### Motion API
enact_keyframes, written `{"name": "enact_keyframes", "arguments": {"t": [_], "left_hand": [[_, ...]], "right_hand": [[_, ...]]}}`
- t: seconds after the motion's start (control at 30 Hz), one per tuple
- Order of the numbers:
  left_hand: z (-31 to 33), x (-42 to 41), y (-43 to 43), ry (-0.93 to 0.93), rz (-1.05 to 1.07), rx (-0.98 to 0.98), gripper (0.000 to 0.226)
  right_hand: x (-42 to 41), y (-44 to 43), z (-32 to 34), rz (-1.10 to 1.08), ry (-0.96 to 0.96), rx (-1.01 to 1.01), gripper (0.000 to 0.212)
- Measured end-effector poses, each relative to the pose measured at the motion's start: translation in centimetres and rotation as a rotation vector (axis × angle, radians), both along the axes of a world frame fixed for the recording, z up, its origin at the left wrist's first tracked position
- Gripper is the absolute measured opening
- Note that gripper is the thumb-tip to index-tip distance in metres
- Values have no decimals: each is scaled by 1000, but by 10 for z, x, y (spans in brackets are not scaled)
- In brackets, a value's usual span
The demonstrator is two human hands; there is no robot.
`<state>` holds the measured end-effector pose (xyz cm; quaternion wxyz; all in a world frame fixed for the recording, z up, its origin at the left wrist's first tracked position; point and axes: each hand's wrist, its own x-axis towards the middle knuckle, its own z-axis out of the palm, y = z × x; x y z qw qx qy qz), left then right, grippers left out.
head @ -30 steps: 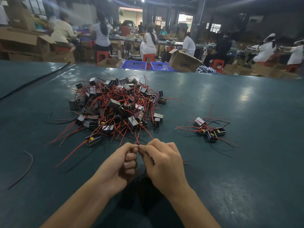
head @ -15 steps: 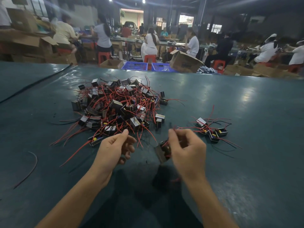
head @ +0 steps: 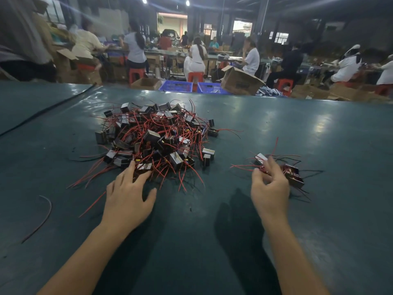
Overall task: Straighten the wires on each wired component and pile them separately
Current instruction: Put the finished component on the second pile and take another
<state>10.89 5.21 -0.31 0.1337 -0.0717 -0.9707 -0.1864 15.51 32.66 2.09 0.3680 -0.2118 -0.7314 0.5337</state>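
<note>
Right hand [head: 270, 188], fingers apart, is shifted onto the small red-wired component pile [head: 294, 177] at two o'clock; the next pick is left to the left hand [head: 127, 196], fingers spread.

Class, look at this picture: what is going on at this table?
A person works at a green table. The left-hand grip, fingers spread, touches the near edge of the large tangled pile of wired components. The right-hand grip is at the small separate pile; whether it holds one is unclear.
</note>
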Motion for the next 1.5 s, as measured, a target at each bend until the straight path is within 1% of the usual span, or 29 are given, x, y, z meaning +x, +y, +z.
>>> {"name": "enact_keyframes", "arguments": {"t": [0.07,0.17,0.23,0.3,0.4,0.43,0.53,0.63,0.83,0.9,1.0,1.07,1.13,1.23,1.3,1.4,1.5], "left_hand": [[-4,-4,-2,-30,11,-80,57],[-2,-7,-6,31,34,-71,55],[0,-7,-8,66,49,-42,48],[1,-7,-10,100,51,-15,35],[4,-7,-11,133,-20,82,16],[4,-7,-11,130,-65,144,15],[5,-6,-8,122,-151,301,23],[4,-4,-5,120,-181,320,29],[5,-3,-2,173,-197,328,23],[6,0,-1,185,-219,365,28],[7,4,2,160,-264,429,40],[7,6,5,146,-288,440,46],[7,8,7,147,-304,455,47],[9,11,9,139,-365,489,41],[11,16,11,163,-426,461,40],[15,22,15,209,-471,421,44],[15,23,21,262,-471,409,42]], "right_hand": [[1,-12,-3,55,-47,92,48],[2,-36,-9,162,-94,269,43],[1,-55,-13,266,-104,386,38],[-2,-75,-14,370,-128,519,37],[-12,-104,-9,526,-182,677,41],[-16,-112,-7,566,-200,712,43],[-25,-132,-2,643,-278,752,47],[-25,-140,-5,684,-322,740,46],[-20,-140,-12,687,-321,689,48],[-20,-139,-11,685,-317,668,49],[-20,-138,-11,689,-307,619,52],[-20,-137,-11,686,-294,560,49],[-19,-137,-11,687,-256,467,45],[-16,-139,-8,723,-171,180,31],[-15,-139,-4,729,-144,42,25],[-12,-134,0,663,-80,-29,26],[-6,-122,0,586,-2,-67,23]]}}
